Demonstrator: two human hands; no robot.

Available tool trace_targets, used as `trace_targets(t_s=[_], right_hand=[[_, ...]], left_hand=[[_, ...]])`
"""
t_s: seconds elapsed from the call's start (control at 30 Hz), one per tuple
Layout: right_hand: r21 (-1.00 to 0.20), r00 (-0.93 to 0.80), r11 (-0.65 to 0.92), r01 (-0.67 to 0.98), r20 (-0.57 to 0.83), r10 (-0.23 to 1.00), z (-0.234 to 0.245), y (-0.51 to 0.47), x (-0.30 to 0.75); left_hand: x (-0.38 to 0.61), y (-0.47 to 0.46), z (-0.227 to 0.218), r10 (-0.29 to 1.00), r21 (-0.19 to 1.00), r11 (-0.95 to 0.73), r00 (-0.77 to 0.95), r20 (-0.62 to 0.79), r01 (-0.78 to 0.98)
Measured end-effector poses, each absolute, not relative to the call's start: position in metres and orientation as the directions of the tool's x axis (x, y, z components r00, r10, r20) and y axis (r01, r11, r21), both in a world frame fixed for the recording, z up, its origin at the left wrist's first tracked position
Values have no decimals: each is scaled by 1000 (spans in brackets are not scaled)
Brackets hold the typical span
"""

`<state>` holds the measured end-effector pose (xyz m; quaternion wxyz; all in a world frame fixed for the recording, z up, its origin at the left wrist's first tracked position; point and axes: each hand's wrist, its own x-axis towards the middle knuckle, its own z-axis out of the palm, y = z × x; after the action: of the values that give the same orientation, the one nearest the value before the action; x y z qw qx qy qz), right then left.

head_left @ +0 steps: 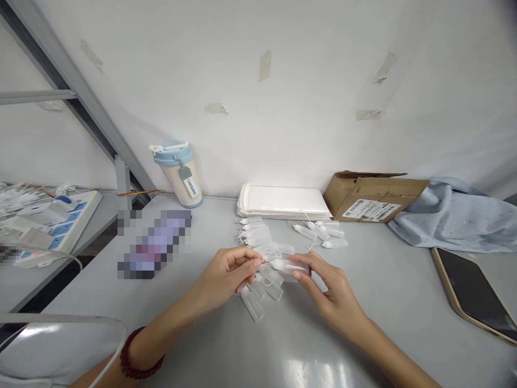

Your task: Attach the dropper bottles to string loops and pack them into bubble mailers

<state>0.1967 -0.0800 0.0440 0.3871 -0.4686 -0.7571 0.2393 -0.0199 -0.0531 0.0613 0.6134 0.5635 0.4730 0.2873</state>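
Between finger and thumb, my right hand (329, 288) grips a small clear plastic squeeze bottle (293, 266) by its base, the bottle lying sideways with its nozzle toward the left. My left hand (232, 272) is pinched closed at the nozzle end; what its fingertips hold there is too small to make out. Under and around both hands lie several similar bottles (252, 304) in a loose pile, some with thin looped cap straps. Another group of such bottles (334, 244) rests farther back on the right.
A stack of white padded envelopes (283, 202) lies against the wall beside an open cardboard box (371, 196) and blue cloth (464, 215). A phone (476, 291) is at right. A tumbler (180, 175), a pixelated object (157, 245) and a power strip (67, 229) are at left.
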Motion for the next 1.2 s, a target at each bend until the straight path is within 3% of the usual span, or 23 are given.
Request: trace_targets(t_s=[1.2], right_hand=[[-725, -377, 463, 509, 296, 878, 40, -80, 198]], left_hand=[[-14, -62, 58, 883, 942, 86, 413, -222, 323]])
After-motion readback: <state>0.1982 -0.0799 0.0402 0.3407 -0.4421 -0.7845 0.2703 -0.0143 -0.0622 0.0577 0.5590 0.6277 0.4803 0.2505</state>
